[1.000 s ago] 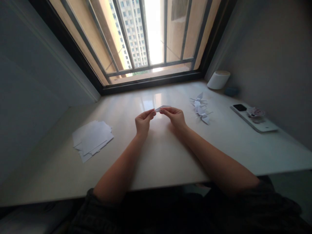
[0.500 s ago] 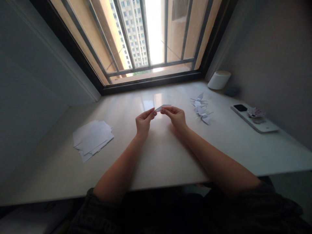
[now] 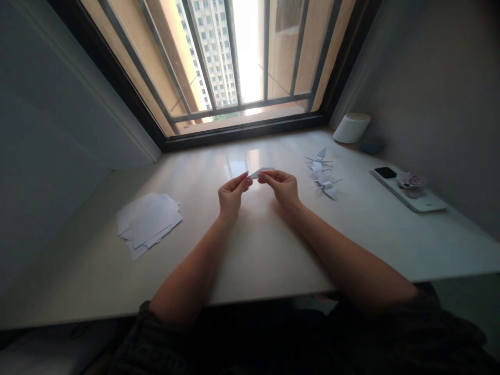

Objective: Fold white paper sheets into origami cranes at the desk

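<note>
My left hand [image 3: 230, 197] and right hand [image 3: 285, 189] both pinch a small pointed white folded-paper piece [image 3: 258, 172], one at either end, above the middle of the glossy white bench [image 3: 265, 255]. It seems partly folded; I can't make out its creases. Right of it, white folded-paper cranes [image 3: 323, 179] lie finished in a close row; to my left, a loose stack of flat white paper sheets [image 3: 150, 221] remains unfolded.

Folded paper [image 3: 257, 172] white. Sheets [image 3: 150, 221] white, plain. Paper cranes [image 3: 323, 178] white. Table [image 3: 258, 260] off-white. Phone [image 3: 425, 204] white, camera patch [image 3: 385, 172] black. Window frame [image 3: 238, 133] black. Sleeves [image 3: 164, 333] dark.
</note>
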Available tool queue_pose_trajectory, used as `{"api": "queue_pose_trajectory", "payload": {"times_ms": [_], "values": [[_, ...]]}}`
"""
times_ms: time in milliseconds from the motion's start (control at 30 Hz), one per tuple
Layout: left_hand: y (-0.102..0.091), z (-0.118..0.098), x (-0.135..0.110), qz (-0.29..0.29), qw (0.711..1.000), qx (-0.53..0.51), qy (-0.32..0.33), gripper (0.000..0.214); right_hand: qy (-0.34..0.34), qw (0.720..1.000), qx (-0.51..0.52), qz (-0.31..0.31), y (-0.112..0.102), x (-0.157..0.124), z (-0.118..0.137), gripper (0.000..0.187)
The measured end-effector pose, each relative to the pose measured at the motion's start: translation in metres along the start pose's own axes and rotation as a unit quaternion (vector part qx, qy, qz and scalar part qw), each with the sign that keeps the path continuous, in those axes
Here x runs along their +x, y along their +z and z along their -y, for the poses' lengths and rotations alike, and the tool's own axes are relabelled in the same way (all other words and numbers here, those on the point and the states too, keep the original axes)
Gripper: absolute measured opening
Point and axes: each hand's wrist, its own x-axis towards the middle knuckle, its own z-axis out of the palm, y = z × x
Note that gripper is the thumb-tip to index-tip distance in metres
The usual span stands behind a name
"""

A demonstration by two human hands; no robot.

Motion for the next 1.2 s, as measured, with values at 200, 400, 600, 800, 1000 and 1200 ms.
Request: {"api": "queue_pose_trajectory", "payload": {"times_ms": [200,400,600,800,1000,1200], "values": [[0.001,-0.001,-0.001,0.008,1.0,0.0,-0.001,0.035,0.001,1.0,-0.016,-0.01,0.0,-0.001,0.001,0.023],[0.002,-0.001,-0.003,0.016,1.0,-0.004,-0.013,0.036,-0.001,1.0,-0.015,-0.014,0.001,0.001,0.0,0.024],[0.001,0.001,-0.002,0.017,0.999,-0.006,-0.043,0.04,0.006,0.999,-0.025,-0.029,-0.001,0.003,-0.005,0.031],[0.001,0.003,-0.002,0.032,0.999,-0.006,-0.036,0.044,-0.007,0.999,-0.024,-0.035,-0.004,0.006,-0.01,0.035],[-0.003,0.002,0.001,0.058,0.997,0.005,-0.052,0.045,-0.019,0.998,-0.026,-0.047,-0.007,0.01,-0.011,0.053],[-0.005,-0.002,0.0,0.088,0.99,0.108,-0.024,0.043,-0.013,0.997,-0.071,-0.003,-0.011,0.01,-0.013,0.051]]}}
